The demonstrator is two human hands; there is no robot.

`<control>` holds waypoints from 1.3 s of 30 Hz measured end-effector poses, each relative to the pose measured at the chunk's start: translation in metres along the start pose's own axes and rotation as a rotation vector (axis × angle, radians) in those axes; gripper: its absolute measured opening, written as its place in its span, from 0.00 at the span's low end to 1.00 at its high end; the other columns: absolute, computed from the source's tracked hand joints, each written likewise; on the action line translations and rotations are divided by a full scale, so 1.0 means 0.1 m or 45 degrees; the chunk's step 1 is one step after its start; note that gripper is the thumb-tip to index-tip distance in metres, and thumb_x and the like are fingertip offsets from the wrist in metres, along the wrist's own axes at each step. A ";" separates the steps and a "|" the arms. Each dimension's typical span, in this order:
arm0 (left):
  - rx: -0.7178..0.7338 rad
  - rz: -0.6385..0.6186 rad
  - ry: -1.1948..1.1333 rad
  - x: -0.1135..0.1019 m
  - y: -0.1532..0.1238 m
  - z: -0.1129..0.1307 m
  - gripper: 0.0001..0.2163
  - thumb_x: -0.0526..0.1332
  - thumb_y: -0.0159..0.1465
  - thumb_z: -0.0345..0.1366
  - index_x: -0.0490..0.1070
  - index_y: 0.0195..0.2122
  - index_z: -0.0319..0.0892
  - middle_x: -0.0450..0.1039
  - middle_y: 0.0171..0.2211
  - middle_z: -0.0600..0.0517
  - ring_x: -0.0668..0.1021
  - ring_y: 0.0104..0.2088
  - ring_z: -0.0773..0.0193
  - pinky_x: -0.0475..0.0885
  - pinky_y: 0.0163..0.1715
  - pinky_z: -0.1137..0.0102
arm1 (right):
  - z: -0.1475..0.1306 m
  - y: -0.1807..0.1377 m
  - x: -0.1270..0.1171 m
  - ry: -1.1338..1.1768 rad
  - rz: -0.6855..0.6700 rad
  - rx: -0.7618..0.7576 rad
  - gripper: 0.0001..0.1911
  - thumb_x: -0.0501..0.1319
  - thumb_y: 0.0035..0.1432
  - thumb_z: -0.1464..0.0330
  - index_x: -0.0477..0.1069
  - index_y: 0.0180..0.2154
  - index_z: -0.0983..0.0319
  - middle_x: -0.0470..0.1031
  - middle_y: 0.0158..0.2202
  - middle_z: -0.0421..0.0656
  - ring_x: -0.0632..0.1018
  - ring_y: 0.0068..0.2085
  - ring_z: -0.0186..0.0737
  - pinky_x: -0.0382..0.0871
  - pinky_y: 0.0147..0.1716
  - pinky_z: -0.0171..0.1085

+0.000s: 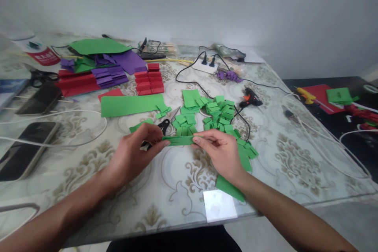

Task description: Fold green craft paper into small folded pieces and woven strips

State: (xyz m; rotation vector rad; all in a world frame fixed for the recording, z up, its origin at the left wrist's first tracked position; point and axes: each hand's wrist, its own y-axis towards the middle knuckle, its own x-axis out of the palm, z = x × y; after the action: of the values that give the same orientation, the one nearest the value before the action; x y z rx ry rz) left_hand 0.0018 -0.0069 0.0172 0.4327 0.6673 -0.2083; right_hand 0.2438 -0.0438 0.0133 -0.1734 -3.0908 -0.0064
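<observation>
Green strip (179,141) spans the gap between the two hands, apparently raised just above the patterned worktop (168,193), on the near side of a scatter of small green pieces (218,111). The left hand (132,149) is nearly closed, its thumb and fingers pinching the left end; the right hand (223,149) pinches the other end in the same way, its remaining fingers loosely curled. Lines along the strip suggest folded layers, though whether it is paper or thin felt cannot be told. It looks very light, pliable and not slippery, likely to crease or spring open if let loose. The ends seem the best hold, gripped lightly across all layers, with the middle left free. Scissors (165,126) lie just beyond the left hand, partly hidden by it.
</observation>
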 end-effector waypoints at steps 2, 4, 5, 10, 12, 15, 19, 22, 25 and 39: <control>-0.148 -0.050 -0.152 0.01 0.00 0.01 0.11 0.70 0.66 0.45 0.75 0.42 0.44 0.82 0.33 0.54 0.83 0.31 0.62 0.76 0.32 0.71 | -0.02 0.01 0.00 0.068 -0.005 0.062 0.10 0.77 0.53 0.60 0.85 0.34 0.58 0.85 0.30 0.41 0.86 0.32 0.42 0.87 0.38 0.42; -0.231 -0.094 -0.267 0.02 0.00 0.02 0.11 0.70 0.65 0.46 0.78 0.40 0.45 0.81 0.31 0.54 0.82 0.30 0.63 0.75 0.30 0.72 | -0.03 0.02 0.00 0.124 -0.005 0.111 0.12 0.78 0.51 0.59 0.85 0.33 0.58 0.84 0.29 0.40 0.86 0.32 0.41 0.87 0.39 0.43; -0.265 -0.095 -0.310 0.02 0.00 0.02 0.11 0.71 0.64 0.46 0.79 0.38 0.44 0.80 0.30 0.54 0.81 0.30 0.63 0.74 0.29 0.73 | -0.04 0.02 0.00 0.147 -0.001 0.128 0.12 0.79 0.50 0.59 0.85 0.33 0.58 0.84 0.28 0.40 0.85 0.32 0.40 0.87 0.39 0.43; -0.414 -0.048 -0.448 0.03 0.00 0.05 0.10 0.72 0.62 0.45 0.81 0.34 0.43 0.80 0.28 0.53 0.78 0.27 0.65 0.72 0.27 0.74 | -0.03 0.03 0.00 0.197 0.004 0.170 0.14 0.79 0.49 0.58 0.85 0.33 0.59 0.84 0.29 0.40 0.85 0.32 0.39 0.87 0.40 0.42; -0.455 -0.043 -0.459 0.02 0.01 0.08 0.09 0.72 0.61 0.43 0.81 0.33 0.42 0.80 0.26 0.52 0.77 0.26 0.66 0.71 0.26 0.74 | -0.02 0.04 0.00 0.198 0.004 0.173 0.13 0.79 0.49 0.58 0.84 0.33 0.59 0.84 0.30 0.40 0.85 0.32 0.39 0.87 0.40 0.42; -0.489 -0.040 -0.492 0.00 0.03 0.13 0.08 0.71 0.61 0.41 0.82 0.33 0.41 0.79 0.24 0.53 0.77 0.25 0.66 0.70 0.25 0.74 | -0.01 0.04 0.00 0.229 -0.005 0.169 0.12 0.79 0.50 0.60 0.85 0.33 0.59 0.84 0.29 0.40 0.85 0.32 0.38 0.87 0.39 0.40; -0.513 -0.040 -0.564 -0.02 0.05 0.15 0.08 0.71 0.61 0.41 0.81 0.32 0.41 0.79 0.23 0.52 0.76 0.24 0.67 0.70 0.23 0.74 | 0.00 0.05 0.00 0.257 -0.004 0.171 0.10 0.79 0.50 0.61 0.85 0.32 0.58 0.84 0.29 0.39 0.84 0.31 0.37 0.86 0.38 0.38; -0.518 -0.050 -0.594 -0.02 0.06 0.13 0.09 0.72 0.61 0.41 0.80 0.31 0.41 0.79 0.23 0.52 0.75 0.24 0.67 0.69 0.24 0.75 | 0.00 0.05 0.00 0.259 -0.005 0.173 0.10 0.79 0.50 0.61 0.85 0.33 0.58 0.84 0.29 0.39 0.84 0.31 0.36 0.86 0.39 0.38; -0.498 -0.028 -0.599 -0.02 0.04 0.11 0.07 0.71 0.62 0.39 0.80 0.32 0.42 0.79 0.23 0.53 0.76 0.24 0.67 0.70 0.24 0.75 | 0.00 0.04 0.01 0.268 -0.013 0.175 0.10 0.79 0.50 0.61 0.85 0.33 0.58 0.84 0.29 0.39 0.84 0.31 0.36 0.86 0.39 0.38; -0.437 -0.119 -0.604 0.00 0.03 0.10 0.10 0.69 0.66 0.43 0.79 0.34 0.41 0.79 0.25 0.53 0.79 0.26 0.65 0.73 0.27 0.73 | 0.03 0.02 0.03 0.314 -0.054 0.188 0.13 0.79 0.51 0.59 0.82 0.32 0.60 0.80 0.27 0.37 0.81 0.30 0.33 0.86 0.40 0.38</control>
State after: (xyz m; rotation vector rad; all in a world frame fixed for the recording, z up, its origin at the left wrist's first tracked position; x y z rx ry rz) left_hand 0.0082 -0.0091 0.0252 0.0150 0.2468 -0.2682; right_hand 0.2406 -0.0415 0.0103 -0.0925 -2.8344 0.1839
